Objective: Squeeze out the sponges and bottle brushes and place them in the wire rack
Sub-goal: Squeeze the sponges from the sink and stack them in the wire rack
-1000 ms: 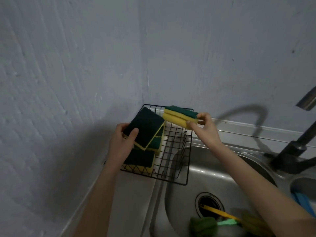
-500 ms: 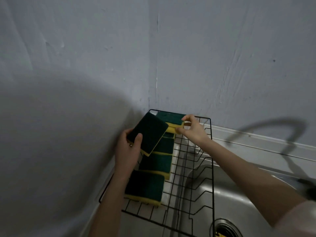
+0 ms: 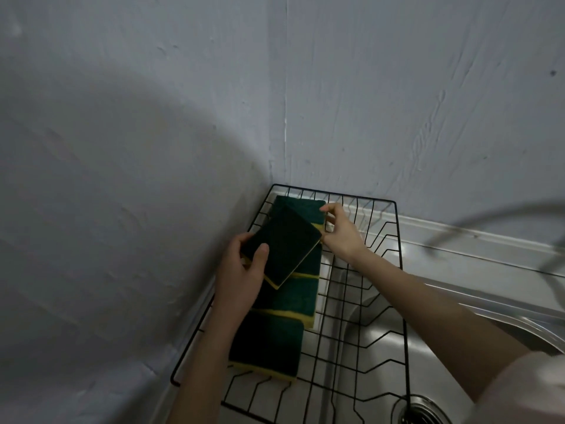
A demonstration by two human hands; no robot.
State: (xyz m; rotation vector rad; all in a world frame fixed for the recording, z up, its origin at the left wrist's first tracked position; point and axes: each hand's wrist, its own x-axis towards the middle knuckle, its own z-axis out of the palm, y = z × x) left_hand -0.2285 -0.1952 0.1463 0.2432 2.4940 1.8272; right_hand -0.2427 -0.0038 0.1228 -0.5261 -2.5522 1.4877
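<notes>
A black wire rack (image 3: 399,264) sits in the wall corner, partly over the sink. Three green-and-yellow sponges lie in a row along its left side: a near sponge (image 3: 266,347), a middle sponge (image 3: 290,296) and a far sponge (image 3: 301,205). My left hand (image 3: 241,276) grips a fourth sponge (image 3: 282,243), green side up and tilted, above that row. My right hand (image 3: 341,232) pinches the right end of the far sponge between finger and thumb. The held sponge hides part of the far one. No bottle brushes are in view.
The steel sink basin (image 3: 382,328) lies under the rack's right half, with its drain (image 3: 423,408) at the bottom edge. A blurred curved faucet (image 3: 489,220) crosses the right side. Grey walls close in on the left and behind.
My right hand carried its sponge from above the rack's far edge down into the far left end of the rack. The left hand kept its sponge; the view moved closer.
</notes>
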